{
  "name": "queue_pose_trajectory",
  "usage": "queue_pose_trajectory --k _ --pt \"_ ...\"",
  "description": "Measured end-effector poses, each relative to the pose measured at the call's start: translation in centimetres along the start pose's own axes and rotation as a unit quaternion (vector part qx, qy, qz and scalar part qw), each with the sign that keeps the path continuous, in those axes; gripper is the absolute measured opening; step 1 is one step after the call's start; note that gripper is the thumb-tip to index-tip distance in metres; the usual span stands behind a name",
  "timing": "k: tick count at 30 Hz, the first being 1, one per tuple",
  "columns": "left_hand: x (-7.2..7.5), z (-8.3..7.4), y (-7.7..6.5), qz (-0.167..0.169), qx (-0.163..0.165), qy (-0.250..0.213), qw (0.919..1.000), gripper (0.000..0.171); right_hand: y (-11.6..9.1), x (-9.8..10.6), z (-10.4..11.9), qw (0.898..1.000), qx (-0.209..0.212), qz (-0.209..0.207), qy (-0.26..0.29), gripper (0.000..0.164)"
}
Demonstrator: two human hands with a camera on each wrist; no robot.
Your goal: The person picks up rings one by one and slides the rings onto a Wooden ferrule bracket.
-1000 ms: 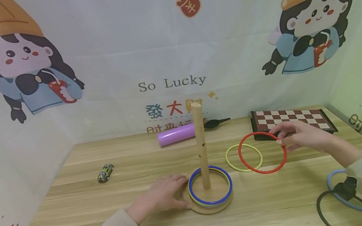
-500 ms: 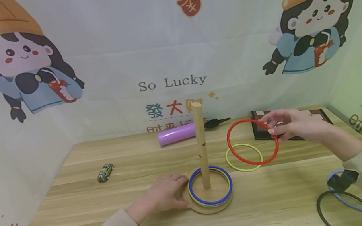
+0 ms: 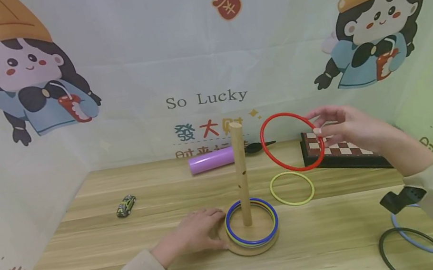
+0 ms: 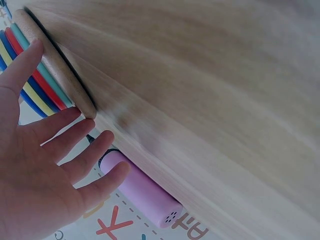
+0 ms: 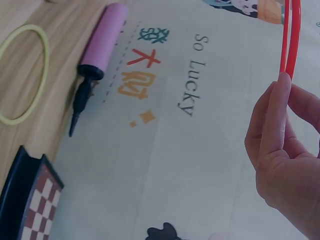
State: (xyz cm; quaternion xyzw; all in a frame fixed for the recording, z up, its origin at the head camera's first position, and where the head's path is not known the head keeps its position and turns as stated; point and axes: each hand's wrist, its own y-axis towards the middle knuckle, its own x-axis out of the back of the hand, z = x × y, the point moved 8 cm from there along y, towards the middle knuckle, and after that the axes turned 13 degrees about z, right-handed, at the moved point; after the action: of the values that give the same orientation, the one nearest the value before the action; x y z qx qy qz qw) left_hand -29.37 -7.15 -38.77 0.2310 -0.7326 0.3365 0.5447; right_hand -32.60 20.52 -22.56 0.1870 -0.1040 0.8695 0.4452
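Note:
In the head view my right hand (image 3: 341,127) pinches a red ring (image 3: 272,155) between thumb and fingers, raised above the table and right of a wooden peg (image 3: 242,174). The peg stands upright on a round wooden base (image 3: 254,251). Stacked around its foot are several coloured rings, a blue ring (image 3: 276,228) on top. My left hand (image 3: 194,233) touches the base's left edge. In the left wrist view its thumb and fingertips meet the base rim, and the fingers are spread and fairly straight. The right wrist view shows the red ring (image 5: 295,40) edge-on.
A yellow ring (image 3: 311,190) lies right of the peg. Behind are a purple hand pump (image 3: 210,160) and a checkered board (image 3: 343,150). A toy car (image 3: 126,206) sits at left. A black ring (image 3: 382,248) and a light-blue ring (image 3: 432,251) lie at front right.
My right hand has lifted the red ring upward and somewhat left, away from the table and above the yellow ring. My left hand and the stacked rings have stayed still.

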Motion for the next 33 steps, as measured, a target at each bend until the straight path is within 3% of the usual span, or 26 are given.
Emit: queue_pose_trajectory --k 7,20,26,33 --pt "0.0 -0.1 -0.1 0.002 0.002 -0.003 1.0 0.073 0.6 -0.1 2.5 0.998 0.045 -0.014 0.029 0.03" --pt "0.1 -0.1 -0.1 0.0 -0.003 -0.002 1.0 0.073 3.0 -1.8 6.4 0.996 0.071 -0.027 0.037 0.038" --pt "-0.2 0.0 0.2 0.012 0.009 0.004 0.9999 0.073 4.4 -3.3 6.5 0.996 0.077 0.001 0.051 0.035" --pt "-0.2 0.1 0.3 0.012 0.013 0.007 0.9998 0.073 5.4 -4.7 4.5 0.997 0.056 0.016 0.053 0.039"
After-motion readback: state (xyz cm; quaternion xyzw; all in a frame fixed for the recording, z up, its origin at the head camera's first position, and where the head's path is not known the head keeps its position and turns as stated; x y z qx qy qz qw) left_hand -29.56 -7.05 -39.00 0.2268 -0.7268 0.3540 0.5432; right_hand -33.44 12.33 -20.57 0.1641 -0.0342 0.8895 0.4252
